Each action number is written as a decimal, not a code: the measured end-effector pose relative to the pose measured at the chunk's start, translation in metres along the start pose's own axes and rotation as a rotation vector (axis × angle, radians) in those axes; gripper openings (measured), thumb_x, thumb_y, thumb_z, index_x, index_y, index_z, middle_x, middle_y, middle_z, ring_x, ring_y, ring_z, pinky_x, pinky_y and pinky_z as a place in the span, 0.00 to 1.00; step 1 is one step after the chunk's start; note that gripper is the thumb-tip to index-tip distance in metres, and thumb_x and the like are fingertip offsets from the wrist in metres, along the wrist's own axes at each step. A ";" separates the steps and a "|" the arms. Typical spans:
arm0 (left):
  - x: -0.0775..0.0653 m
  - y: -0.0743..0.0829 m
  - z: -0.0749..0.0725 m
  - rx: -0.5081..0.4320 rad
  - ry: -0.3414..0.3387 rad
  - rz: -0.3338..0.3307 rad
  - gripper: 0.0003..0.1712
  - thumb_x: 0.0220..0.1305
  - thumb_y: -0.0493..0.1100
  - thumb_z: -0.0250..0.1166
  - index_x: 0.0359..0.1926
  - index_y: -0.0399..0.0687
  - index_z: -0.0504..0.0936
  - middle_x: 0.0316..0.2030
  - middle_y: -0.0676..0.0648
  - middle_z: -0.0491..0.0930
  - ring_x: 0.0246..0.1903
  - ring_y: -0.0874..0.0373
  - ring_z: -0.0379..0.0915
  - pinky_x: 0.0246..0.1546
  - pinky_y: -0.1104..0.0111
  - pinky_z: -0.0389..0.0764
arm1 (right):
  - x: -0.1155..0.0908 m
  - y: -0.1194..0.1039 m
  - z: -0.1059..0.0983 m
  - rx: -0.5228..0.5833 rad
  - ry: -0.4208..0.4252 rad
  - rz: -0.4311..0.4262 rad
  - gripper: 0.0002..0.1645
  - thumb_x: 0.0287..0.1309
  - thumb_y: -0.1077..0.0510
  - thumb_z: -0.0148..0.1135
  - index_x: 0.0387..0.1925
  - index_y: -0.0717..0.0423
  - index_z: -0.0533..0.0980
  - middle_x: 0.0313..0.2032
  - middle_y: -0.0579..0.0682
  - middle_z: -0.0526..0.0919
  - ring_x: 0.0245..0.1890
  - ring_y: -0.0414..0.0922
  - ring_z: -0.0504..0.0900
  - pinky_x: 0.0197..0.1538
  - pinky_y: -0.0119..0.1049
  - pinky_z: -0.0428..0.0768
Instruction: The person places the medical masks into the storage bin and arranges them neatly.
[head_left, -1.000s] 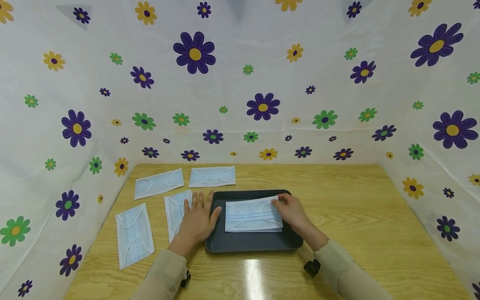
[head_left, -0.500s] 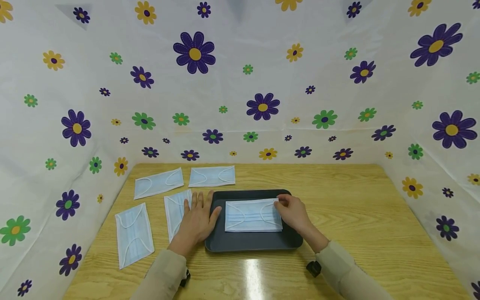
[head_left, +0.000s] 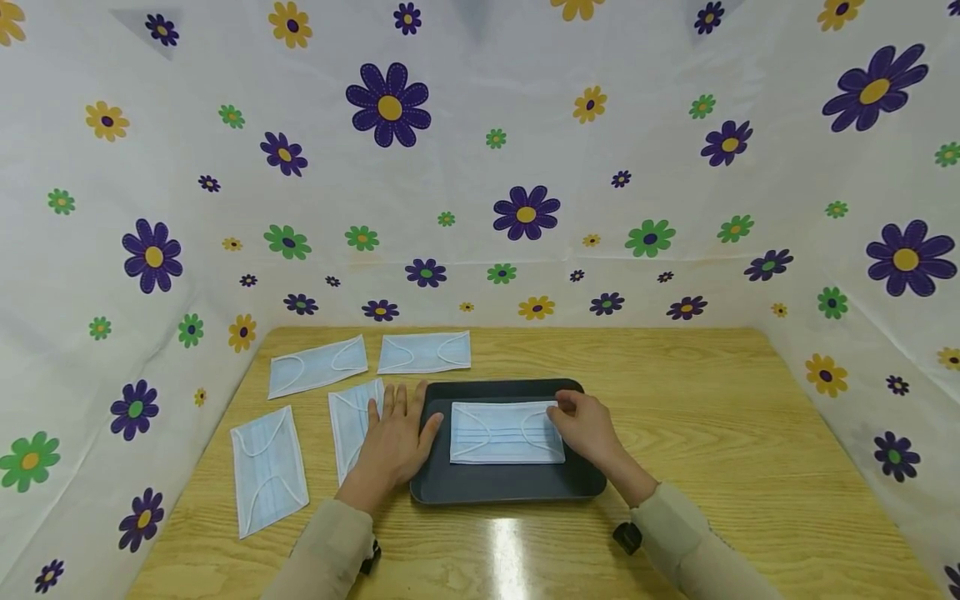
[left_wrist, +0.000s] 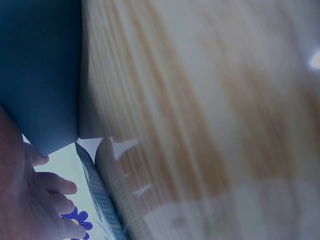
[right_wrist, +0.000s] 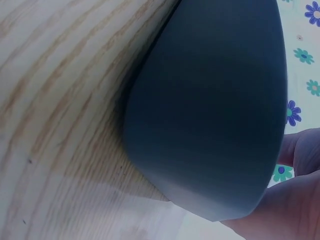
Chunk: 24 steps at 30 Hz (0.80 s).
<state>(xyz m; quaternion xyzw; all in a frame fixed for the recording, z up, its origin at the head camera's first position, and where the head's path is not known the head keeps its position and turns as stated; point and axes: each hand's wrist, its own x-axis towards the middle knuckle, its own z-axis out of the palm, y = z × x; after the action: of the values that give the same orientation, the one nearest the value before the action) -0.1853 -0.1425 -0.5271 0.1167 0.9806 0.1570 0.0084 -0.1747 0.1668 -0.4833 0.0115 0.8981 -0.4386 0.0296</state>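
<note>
In the head view, a dark grey tray holds a light blue face mask, lying flat with white ear loops on top. My right hand pinches this mask at its upper right corner, its forearm crossing the tray's right rim. My left hand lies with straight fingers along the tray's left edge, thumb at the rim, partly covering another face mask. From the left wrist, the tray's side and the left hand's fingers show. The right wrist view has the tray's wall hiding most of the right hand.
More face masks lie on the wooden table: one at the left, one at the back left and one behind the tray. A white flowered cloth encloses the back and sides.
The mask in the tray has come down flat and now lines up over the mask edge that showed beneath it. The right hand moved slightly with its corner; the left hand stayed still.
</note>
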 end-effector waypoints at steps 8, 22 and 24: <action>0.001 0.000 0.000 0.000 0.003 -0.001 0.42 0.83 0.64 0.43 0.85 0.46 0.52 0.79 0.26 0.55 0.82 0.29 0.44 0.77 0.30 0.45 | -0.004 -0.002 -0.005 -0.009 -0.012 -0.026 0.27 0.72 0.60 0.59 0.65 0.76 0.74 0.58 0.72 0.83 0.58 0.65 0.85 0.59 0.56 0.85; 0.000 0.000 0.000 0.000 -0.001 -0.005 0.42 0.83 0.64 0.43 0.85 0.46 0.52 0.80 0.26 0.54 0.82 0.28 0.44 0.78 0.30 0.45 | -0.008 0.013 -0.018 -0.084 0.116 -0.240 0.23 0.76 0.61 0.59 0.64 0.72 0.77 0.58 0.69 0.84 0.54 0.61 0.86 0.56 0.57 0.85; 0.000 0.000 0.000 -0.005 0.003 -0.001 0.42 0.83 0.64 0.44 0.85 0.46 0.52 0.79 0.26 0.55 0.81 0.28 0.44 0.77 0.30 0.45 | -0.008 0.016 -0.017 -0.092 0.129 -0.259 0.22 0.75 0.61 0.59 0.64 0.71 0.77 0.59 0.68 0.84 0.55 0.62 0.86 0.57 0.59 0.84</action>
<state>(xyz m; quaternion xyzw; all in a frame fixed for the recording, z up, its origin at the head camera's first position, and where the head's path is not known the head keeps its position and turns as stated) -0.1852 -0.1429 -0.5270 0.1159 0.9803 0.1596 0.0071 -0.1662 0.1902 -0.4847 -0.0776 0.9113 -0.3955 -0.0842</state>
